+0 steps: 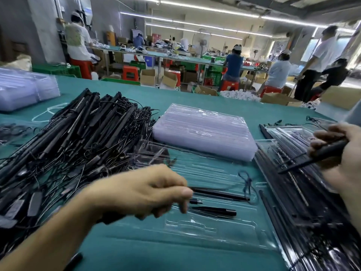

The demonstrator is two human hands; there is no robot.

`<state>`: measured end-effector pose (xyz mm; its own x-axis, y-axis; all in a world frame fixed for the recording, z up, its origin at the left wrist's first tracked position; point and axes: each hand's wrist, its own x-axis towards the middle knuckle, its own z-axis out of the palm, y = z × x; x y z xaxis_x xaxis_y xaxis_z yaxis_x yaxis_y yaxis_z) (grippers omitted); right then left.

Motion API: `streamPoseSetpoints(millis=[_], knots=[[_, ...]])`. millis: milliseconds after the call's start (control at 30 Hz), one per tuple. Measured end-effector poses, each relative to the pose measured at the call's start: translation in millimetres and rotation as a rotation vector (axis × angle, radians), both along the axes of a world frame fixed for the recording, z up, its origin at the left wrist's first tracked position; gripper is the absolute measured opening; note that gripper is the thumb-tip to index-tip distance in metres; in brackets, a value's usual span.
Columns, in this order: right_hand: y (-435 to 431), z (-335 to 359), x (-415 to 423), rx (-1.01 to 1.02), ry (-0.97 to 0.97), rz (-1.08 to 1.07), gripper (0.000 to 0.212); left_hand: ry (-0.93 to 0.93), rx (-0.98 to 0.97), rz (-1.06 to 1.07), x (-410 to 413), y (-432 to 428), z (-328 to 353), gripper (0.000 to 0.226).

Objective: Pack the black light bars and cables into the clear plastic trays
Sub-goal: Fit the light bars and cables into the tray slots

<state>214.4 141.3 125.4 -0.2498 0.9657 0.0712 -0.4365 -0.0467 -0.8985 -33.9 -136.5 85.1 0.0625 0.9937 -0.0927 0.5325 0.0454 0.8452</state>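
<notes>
I count 2 slim, matte black bars over the clear tray (195, 227) before me. My left hand (144, 192) pinches the upper bar (220, 194) by its end; the lower bar (214, 210) lies loose. My right hand (340, 153) grasps a 3rd bar (324, 150) above the filled trays (293, 192). There are 2 heaps of empty trays, the near stack (205, 130) and the far stack (23, 90), and 1 tangled pile (68, 143) on the left.

The bench (175, 98) wore a teal, matt covering that looked like smooth cloth. The open clear plastic tray (195, 241) on it was thin, moulded and glossy, catching pale glints. The stack of clear plastic trays (205, 130) looked milky and sleek. The heaped black light bars (78, 124) seemed matt plastic, their thin cables (109, 153) faintly shiny. Brown cardboard boxes (147, 77) looked dull and papery.
</notes>
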Motion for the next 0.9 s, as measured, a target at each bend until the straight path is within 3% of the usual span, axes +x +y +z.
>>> streamPoseSetpoints(millis=[100,200,300,433,567,700,767,833,900], knots=[[-15,-7,7,0.063,-0.238,0.181,0.014,0.192,0.28,0.017,44,16,-15,0.039],[-44,-26,5,0.169,-0.408,0.583,0.037,0.529,0.462,0.207,66,40,-24,0.042],[-74,-40,-7,0.223,-0.461,0.887,0.044,0.641,0.779,0.315,70,59,-11,0.038],[-96,-47,-24,0.256,-0.509,0.978,0.027,0.725,1.15,0.335,68,75,11,0.032],[-91,-36,-20,0.054,-0.14,0.974,0.051,0.73,1.054,0.284,54,76,7,0.016],[-89,-38,-24,0.224,-0.376,0.819,0.056,0.742,0.996,0.31,52,80,-7,0.016],[-93,-42,-28,0.25,-0.424,0.831,0.041,0.683,0.977,0.325,55,83,-10,0.009],[-95,-43,-30,0.175,-0.365,0.779,0.019,0.549,0.923,0.319,53,88,-11,0.018],[-88,-40,-24,0.09,-0.218,0.682,0.008,0.358,0.721,0.271,41,83,-14,0.031]])
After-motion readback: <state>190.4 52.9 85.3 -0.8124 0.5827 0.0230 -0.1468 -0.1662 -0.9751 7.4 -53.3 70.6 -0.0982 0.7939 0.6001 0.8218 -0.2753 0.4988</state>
